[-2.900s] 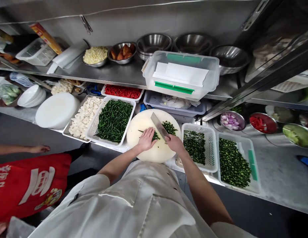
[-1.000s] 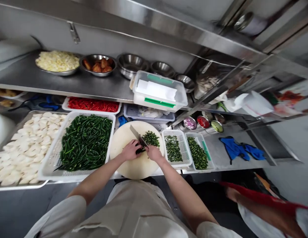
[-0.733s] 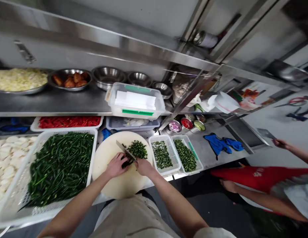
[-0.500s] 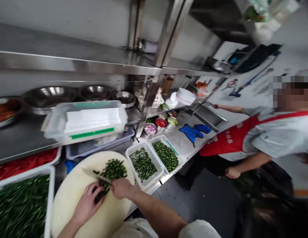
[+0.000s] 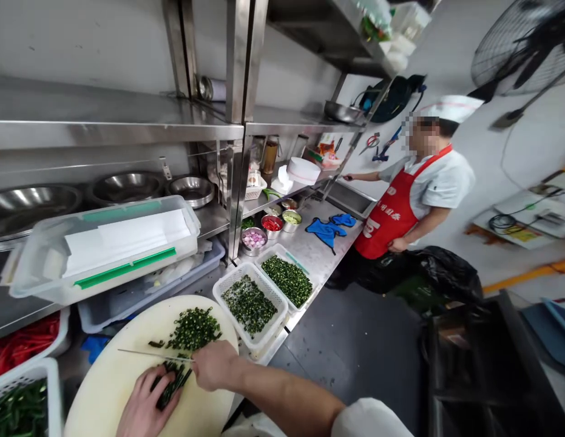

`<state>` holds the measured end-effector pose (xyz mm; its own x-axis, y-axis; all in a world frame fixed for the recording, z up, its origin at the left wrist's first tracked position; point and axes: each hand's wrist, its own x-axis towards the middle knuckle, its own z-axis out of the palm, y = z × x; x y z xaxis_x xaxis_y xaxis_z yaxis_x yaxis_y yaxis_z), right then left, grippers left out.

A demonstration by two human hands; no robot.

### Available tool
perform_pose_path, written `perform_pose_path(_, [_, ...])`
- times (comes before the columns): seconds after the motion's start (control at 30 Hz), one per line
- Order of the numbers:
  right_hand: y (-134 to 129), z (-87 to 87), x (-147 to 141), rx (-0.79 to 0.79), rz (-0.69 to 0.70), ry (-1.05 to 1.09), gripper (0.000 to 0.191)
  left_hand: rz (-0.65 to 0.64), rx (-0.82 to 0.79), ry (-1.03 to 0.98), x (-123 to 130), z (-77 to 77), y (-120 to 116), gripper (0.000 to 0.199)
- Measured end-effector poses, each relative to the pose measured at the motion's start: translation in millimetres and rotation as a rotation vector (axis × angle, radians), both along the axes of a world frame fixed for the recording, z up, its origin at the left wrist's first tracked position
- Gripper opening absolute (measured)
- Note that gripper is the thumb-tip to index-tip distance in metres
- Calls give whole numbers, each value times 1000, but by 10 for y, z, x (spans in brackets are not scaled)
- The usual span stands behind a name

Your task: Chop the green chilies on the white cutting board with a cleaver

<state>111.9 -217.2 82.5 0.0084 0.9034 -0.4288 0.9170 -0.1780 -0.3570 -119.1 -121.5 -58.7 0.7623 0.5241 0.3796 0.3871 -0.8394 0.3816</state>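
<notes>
Far left, we've got a white tray point(image 5: 64, 331) of glossy red chilies, and below it a basket point(image 5: 54, 397) of whole green ones. Above our work sits a translucent plastic box point(image 5: 186, 243) with a green clip strip.

Next, the round, smooth, off-white cutting board point(image 5: 98, 385). Our left hand point(image 5: 148, 403) comes up from the bottom edge, palm down, fingers bent and a bit spread, holding the green chili bunch point(image 5: 170, 385) against the board. The knife point(image 5: 148, 354) lies across just above, its blade seen almost edge-on as a thin line pointing left. Our right hand point(image 5: 215, 365) is closed in a fist round the handle, forearm reaching in from the lower right. Tiny dark green rings with pale centres make up the chopped heap point(image 5: 193, 331) past the blade, on the board.

Right of that, a perforated white basket point(image 5: 232, 321) and a solid-walled tub point(image 5: 304, 301) sit side by side, both holding more chopped green bits. Behind them, shiny steel bowls point(image 5: 255, 250) hold diced purple onion, red pieces and something pale green. Then crumpled blue gloves point(image 5: 330, 230) on the metal counter point(image 5: 309, 252), and a person point(image 5: 386, 212) in a red apron at its far end.
</notes>
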Motion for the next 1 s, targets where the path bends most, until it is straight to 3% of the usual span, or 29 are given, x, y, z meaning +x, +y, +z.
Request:
perform_pose_path(0.13, [-27, 61, -67, -28, 54, -55, 31, -10, 25, -61, 16, -82, 19, 23])
perform_pose_path(0.4, [-3, -60, -192, -35, 35, -153, 29, -29, -7, -51, 54, -299, 105, 22])
perform_pose_path(0.47, [50, 61, -260, -27, 56, -146, 21, -23, -38, -28, 95, -220, 54, 20])
perform_pose_path(0.57, [70, 321, -356, -18, 3, -122, 10, -27, -88, 30, 117, 67, -132, 19])
perform_pose_path(0.63, [72, 378, -348, 5, 16, -102, 28, -33, -130, 73, 97, 257, -213, 20])
perform_pose_path(0.73, [59, 180, -234, -26, 32, -65, 44, -47, -207, 93, 6, 371, -187, 25])
perform_pose_path(0.83, [-72, -55, -137, -37, -79, -73, 39, -24, -244, 74, -114, 371, -153, 27])
perform_pose_path(1.0, [-293, -23, -183, -64, -127, -87, 37, -55, -211, 69, -135, 339, -167, 29])
